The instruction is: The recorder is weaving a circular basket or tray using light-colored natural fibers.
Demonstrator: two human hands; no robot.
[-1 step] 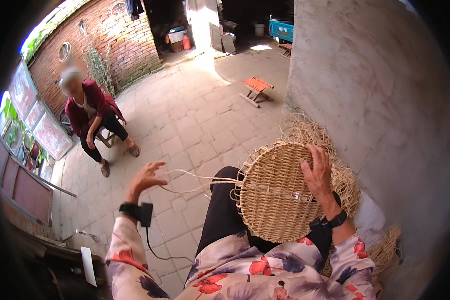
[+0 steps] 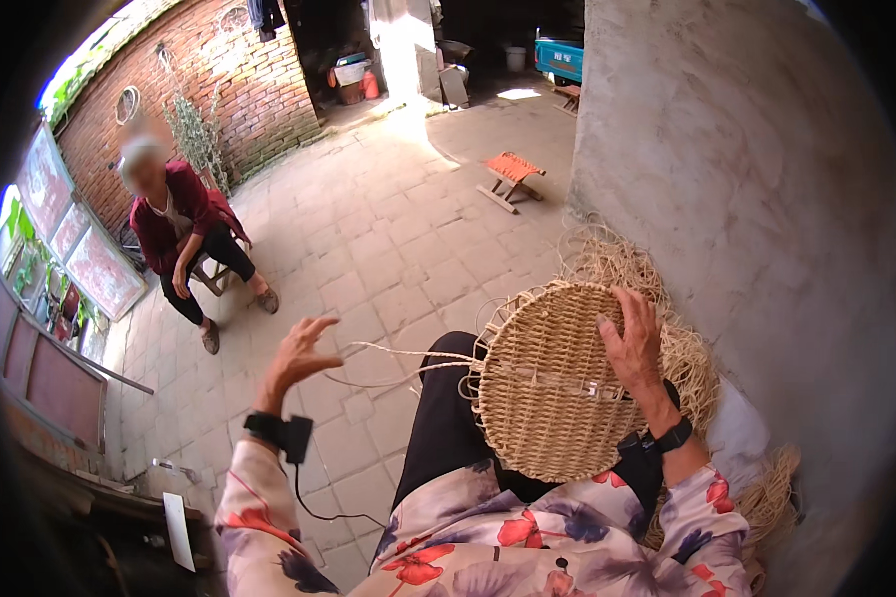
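Note:
A round, flat mat woven of straw-coloured cord (image 2: 548, 398) rests on my lap, with short cord ends sticking out round its rim. A clear strip crosses its middle. My right hand (image 2: 635, 343) grips its upper right part, thumb on the weave and fingers at the edge. Two longer cord strands (image 2: 398, 351) run out leftward from the mat's left rim. Beyond their ends, over the paving, my left hand (image 2: 299, 356) is raised with fingers apart and nothing visible in it. Both wrists wear black bands.
Loose straw cord (image 2: 682, 368) is heaped along the wall (image 2: 747, 199) at my right. Ahead stands a folding stool (image 2: 513, 169) with an orange seat. A person (image 2: 184, 219) in a dark red top sits at the far left. A black cable (image 2: 319, 509) hangs from my left wristband.
My left hand has shifted slightly to the right, its fingers a little apart from the cord strands, whose upper end has drawn back a bit. My right hand and the mat stay in place.

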